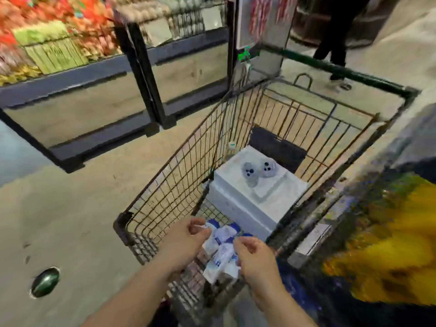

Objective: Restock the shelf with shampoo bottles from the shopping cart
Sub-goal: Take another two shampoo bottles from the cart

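A wire shopping cart (236,142) is seen on a tan floor, with a wooden shelf unit (94,95) to its left. A white box (250,197) is placed in the middle of the cart. White shampoo bottles (221,251) are piled at the cart's near end. Above them the left hand (186,239) and right hand (254,256) are held, fingers curled; whether anything is gripped cannot be told.

Even indoor light, smeared blocky edges
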